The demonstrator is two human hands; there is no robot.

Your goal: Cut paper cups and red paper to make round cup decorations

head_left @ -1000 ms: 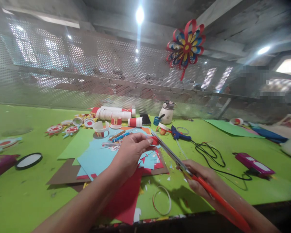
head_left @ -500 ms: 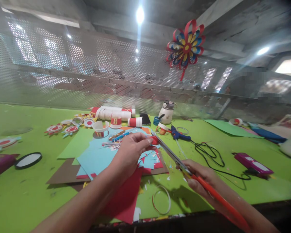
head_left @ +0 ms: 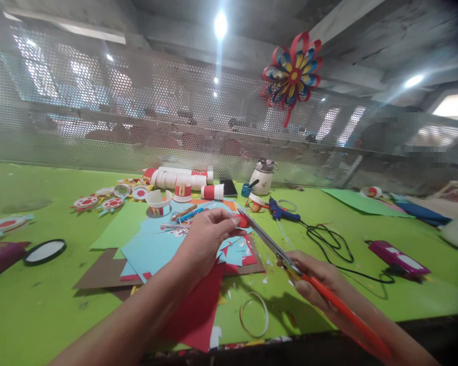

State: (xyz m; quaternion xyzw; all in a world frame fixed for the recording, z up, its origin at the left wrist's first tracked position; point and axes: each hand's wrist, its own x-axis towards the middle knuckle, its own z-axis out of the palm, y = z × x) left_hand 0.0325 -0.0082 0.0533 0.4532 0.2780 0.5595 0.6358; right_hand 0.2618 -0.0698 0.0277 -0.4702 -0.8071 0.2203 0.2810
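Note:
My left hand [head_left: 209, 239] pinches a small piece of red paper [head_left: 243, 220] above the sheets in the middle of the table. In my right hand [head_left: 313, 277] are long scissors [head_left: 267, 239] with red handles, their tips pointing up and left. The blades lie against the right edge of the red piece; whether they are parted cannot be made out. Below my left hand spread blue paper sheets [head_left: 141, 249], a red sheet [head_left: 194, 315] and small blue and red scraps [head_left: 232, 254]. Several pens [head_left: 191, 214] rest just behind that hand.
Paper cups [head_left: 212, 191] and a bottle [head_left: 261, 178] stand at the back. To the right lie a blue glue gun [head_left: 284, 211], its black cable [head_left: 328, 244] and a purple box [head_left: 399, 256]. A tape ring [head_left: 254, 314] lies near the front edge. Paper turtles [head_left: 86, 203] sit at left.

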